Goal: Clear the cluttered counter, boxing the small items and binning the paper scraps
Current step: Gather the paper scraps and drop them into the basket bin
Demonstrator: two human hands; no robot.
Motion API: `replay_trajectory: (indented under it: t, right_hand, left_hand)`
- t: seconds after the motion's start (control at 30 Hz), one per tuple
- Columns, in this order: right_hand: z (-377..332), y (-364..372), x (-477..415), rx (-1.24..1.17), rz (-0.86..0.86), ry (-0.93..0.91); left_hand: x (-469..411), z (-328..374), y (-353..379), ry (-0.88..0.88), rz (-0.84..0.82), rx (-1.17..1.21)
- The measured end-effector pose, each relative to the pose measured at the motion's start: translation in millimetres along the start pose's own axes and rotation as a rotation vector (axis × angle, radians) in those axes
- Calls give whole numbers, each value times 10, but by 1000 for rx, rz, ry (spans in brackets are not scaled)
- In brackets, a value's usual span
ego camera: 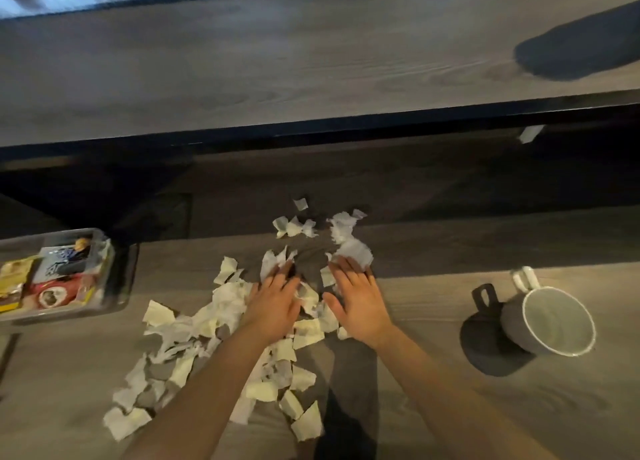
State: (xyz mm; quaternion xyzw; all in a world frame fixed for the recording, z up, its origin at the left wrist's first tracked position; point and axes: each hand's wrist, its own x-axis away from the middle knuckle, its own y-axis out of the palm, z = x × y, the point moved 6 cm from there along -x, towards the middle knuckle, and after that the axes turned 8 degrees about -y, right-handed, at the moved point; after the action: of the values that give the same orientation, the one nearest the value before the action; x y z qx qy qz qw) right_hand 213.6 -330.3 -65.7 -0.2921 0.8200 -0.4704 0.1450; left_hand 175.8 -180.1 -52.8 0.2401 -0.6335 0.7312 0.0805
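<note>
Torn white paper scraps (194, 331) lie scattered over the middle of the wooden counter, from the near left up to the far edge. My left hand (275, 302) lies flat, palm down, on scraps in the middle of the pile. My right hand (358, 298) lies flat beside it, fingers spread, its fingertips touching a crumpled scrap (353, 250). Neither hand grips anything. A clear plastic box (117, 283) at the left edge holds several small packets.
A grey mug-like bin (516, 324) with a white inside and a handle stands on the counter at the right. A raised wooden shelf (311, 61) runs across behind the counter, with a dark gap under it.
</note>
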Motion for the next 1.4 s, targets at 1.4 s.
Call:
replay_trajectory:
  t: [1.4]
  right_hand:
    - [-506, 50, -791, 71, -223, -188]
  left_hand:
    - [143, -812, -327, -192, 147, 205]
